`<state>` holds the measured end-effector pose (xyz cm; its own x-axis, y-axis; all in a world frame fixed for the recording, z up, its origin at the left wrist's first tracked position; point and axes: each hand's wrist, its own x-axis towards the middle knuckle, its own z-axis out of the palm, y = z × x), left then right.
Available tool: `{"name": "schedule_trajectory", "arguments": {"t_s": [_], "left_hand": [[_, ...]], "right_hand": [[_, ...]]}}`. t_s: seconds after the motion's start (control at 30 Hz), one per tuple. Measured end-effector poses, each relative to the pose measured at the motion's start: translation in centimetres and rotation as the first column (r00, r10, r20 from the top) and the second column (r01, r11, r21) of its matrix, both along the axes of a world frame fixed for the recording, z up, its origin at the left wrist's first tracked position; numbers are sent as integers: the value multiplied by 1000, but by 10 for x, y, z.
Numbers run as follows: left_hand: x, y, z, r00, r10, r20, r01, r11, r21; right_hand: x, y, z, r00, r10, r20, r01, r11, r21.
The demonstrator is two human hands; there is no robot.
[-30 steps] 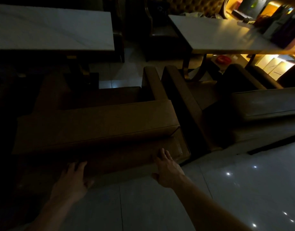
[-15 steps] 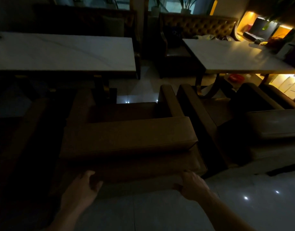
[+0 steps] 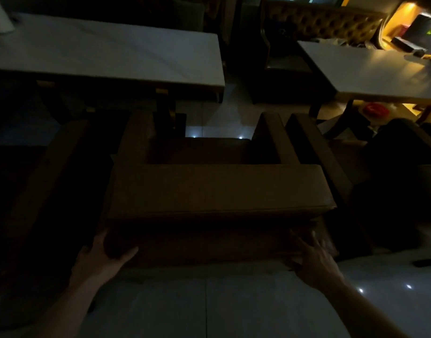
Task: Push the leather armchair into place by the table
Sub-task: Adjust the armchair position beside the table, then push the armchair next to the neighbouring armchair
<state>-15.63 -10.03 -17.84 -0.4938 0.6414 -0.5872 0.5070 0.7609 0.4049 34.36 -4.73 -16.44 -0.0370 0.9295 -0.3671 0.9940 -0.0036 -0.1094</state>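
A brown leather armchair (image 3: 216,189) stands with its back toward me, its seat facing a white marble-topped table (image 3: 107,57) in dim light. The front of the chair's left arm reaches under the table's near edge by the dark table leg. My left hand (image 3: 99,257) wraps around the lower left corner of the chair back. My right hand (image 3: 312,257) presses flat against the lower right corner of the back, fingers spread and blurred.
A second brown armchair (image 3: 314,154) sits close against the right side. Another white table (image 3: 375,71) stands at the back right, with a tufted sofa (image 3: 326,23) behind it. A dark bench (image 3: 46,167) runs along the left. Glossy floor tiles (image 3: 209,308) lie below me.
The armchair has slid forward toward the table and to the left tables's edge. My left hand went from flat on the back to gripping its corner; my right hand stayed on the right corner.
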Motion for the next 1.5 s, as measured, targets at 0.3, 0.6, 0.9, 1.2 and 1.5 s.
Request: {"name": "schedule_trajectory", "arguments": {"t_s": [0.3,0.6,0.9,1.2,1.5], "left_hand": [[26,1,-7,997,70,23,-72,993,92],[33,-4,-7,992,125,14,-125,988,88],[39,-15,-9,996,83,27,-85,993,84],[95,-2,42,888,-150,-435,242,956,164],[237,-13,94,817,-484,-314,546,824,152]], "right_hand": [[-6,3,-15,998,-55,7,55,997,50],[-11,1,-8,1000,-15,-2,15,995,96],[-9,3,-5,991,-135,2,134,990,49],[-3,0,36,996,-88,-20,89,995,44],[93,-31,92,995,-86,-57,90,994,61]]}}
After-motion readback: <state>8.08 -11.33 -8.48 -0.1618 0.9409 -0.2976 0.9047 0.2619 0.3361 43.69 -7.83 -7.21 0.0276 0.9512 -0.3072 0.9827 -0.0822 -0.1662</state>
